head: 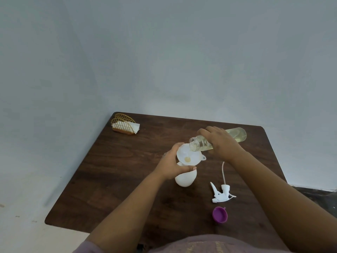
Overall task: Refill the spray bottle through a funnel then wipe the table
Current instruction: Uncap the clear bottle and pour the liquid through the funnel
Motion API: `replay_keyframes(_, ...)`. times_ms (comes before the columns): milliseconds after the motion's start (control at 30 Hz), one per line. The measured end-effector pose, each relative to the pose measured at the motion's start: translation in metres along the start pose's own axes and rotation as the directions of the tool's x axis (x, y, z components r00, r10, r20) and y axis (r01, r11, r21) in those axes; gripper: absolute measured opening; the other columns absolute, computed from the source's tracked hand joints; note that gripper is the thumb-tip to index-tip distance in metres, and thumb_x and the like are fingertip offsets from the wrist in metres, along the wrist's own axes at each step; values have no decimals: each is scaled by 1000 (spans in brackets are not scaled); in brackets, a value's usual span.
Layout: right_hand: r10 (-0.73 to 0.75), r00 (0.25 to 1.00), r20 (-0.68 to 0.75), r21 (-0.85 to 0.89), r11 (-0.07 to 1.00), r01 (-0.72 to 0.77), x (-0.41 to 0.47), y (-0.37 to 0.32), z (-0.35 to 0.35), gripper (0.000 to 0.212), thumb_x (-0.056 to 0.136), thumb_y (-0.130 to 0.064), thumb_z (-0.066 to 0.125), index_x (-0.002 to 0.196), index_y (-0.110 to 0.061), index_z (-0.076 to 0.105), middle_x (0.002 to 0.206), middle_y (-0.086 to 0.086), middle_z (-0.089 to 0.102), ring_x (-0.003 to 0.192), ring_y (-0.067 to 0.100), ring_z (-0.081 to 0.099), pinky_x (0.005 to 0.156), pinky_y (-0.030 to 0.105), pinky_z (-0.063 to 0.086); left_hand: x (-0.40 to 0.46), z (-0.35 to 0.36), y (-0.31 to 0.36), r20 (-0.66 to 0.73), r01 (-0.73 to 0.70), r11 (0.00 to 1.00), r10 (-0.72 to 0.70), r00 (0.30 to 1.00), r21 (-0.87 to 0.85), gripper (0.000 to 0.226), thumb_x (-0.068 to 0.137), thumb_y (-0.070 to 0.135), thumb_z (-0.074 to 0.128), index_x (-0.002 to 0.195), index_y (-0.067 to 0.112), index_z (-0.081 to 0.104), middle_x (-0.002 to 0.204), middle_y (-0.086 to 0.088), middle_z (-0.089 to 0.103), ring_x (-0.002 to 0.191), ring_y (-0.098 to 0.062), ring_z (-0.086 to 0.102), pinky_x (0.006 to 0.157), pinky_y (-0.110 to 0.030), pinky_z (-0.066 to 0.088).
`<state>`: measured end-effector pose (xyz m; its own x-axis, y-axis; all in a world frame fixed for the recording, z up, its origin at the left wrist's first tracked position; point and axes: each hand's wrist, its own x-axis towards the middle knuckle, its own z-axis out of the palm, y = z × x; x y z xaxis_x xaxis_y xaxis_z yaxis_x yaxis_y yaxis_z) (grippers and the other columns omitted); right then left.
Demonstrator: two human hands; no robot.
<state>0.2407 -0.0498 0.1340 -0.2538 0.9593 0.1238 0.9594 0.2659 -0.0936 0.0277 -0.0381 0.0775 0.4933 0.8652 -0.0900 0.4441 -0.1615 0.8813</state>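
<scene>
- Nearest, at the bottom edge of the frame, a strip of mauve clothing (197,243) shows, with both bare forearms reaching up from it toward the middle of the dark wooden table (113,172).
- Just above, lower right of centre, a purple cap (220,214) lies on its side on the table, its open end facing up and left.
- Beyond the cap lies the white trigger sprayer head (221,193), off its bottle, with its thin dip tube (223,172) running up toward the right wrist.
- At centre, the left hand (171,164) is wrapped around the neck of the white spray bottle (185,178), thumb across the front; the bottle stands on the table, tilted slightly.
- A white funnel (188,155) sits in that bottle's mouth, with a small pool of yellowish liquid at its throat.
- Right of centre, the right hand (221,141) is closed over the middle of a clear refill bottle (237,135) of pale yellow liquid, held almost flat, its open mouth over the funnel's rim.
- Farthest, at the table's upper left corner, a gold wire holder (123,125) stands with white napkins (134,127) in it, against the pale wall.
</scene>
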Motion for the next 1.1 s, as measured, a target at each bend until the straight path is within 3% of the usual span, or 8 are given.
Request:
replay_keyframes(367,6,1000,27,-10,1000,-6,-1,-2,1,50,73,-19,72,119,-21,52,99,1,56,93,21,52,81,32,40,2,1,-3,0,3,1000,-3,1000,-18,82,70,36,86,137,34,38,132,13,50,119,-12,50,96,-34,51)
replay_keyframes(667,-8,1000,27,-15,1000,8,-1,-1,3,51,72,-20,73,118,-21,52,97,1,55,92,21,51,80,30,37,0,0,0,-11,17,1000,-17,1000,2,83,70,36,86,139,31,38,126,18,50,116,-7,49,94,-31,51)
replay_keyframes(1100,25,1000,15,-18,1000,-25,-1,-6,1,50,74,-22,73,119,-21,52,101,1,56,94,21,53,83,32,41,4,-1,-6,29,26,999,-27,999,33,89,65,47,84,139,33,37,134,11,51,121,-15,51,96,-44,53)
